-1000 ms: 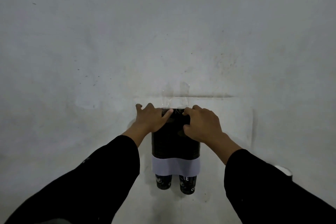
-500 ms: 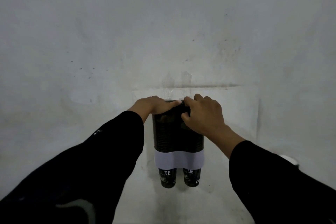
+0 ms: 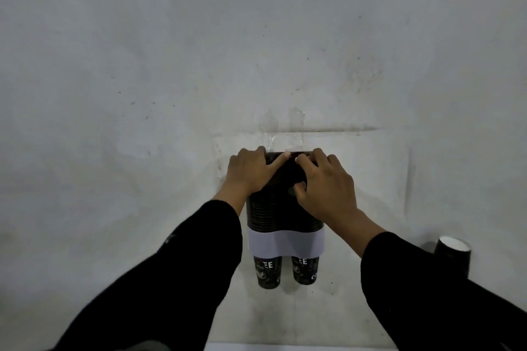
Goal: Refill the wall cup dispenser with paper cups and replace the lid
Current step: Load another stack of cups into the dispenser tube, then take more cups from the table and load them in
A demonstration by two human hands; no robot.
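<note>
left hand (image 3: pixel 251 172), right hand (image 3: pixel 328 188) — both pressing lid (image 3: pixel 288 172)

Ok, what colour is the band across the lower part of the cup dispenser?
White, plain, on the dark cup dispenser; the band shows best in the head view.

My feed is dim and flat, with a cool grey cast over the wall (image 3: pixel 171 65) and no clear light source. Black sleeves (image 3: pixel 176 279) lose all detail. The dispenser (image 3: pixel 273 208) is nearly as murky (its cup lettering stays readable). Wide-angle stretch shows at the edges; clear tape (image 3: pixel 296 120) glints faintly.
</note>
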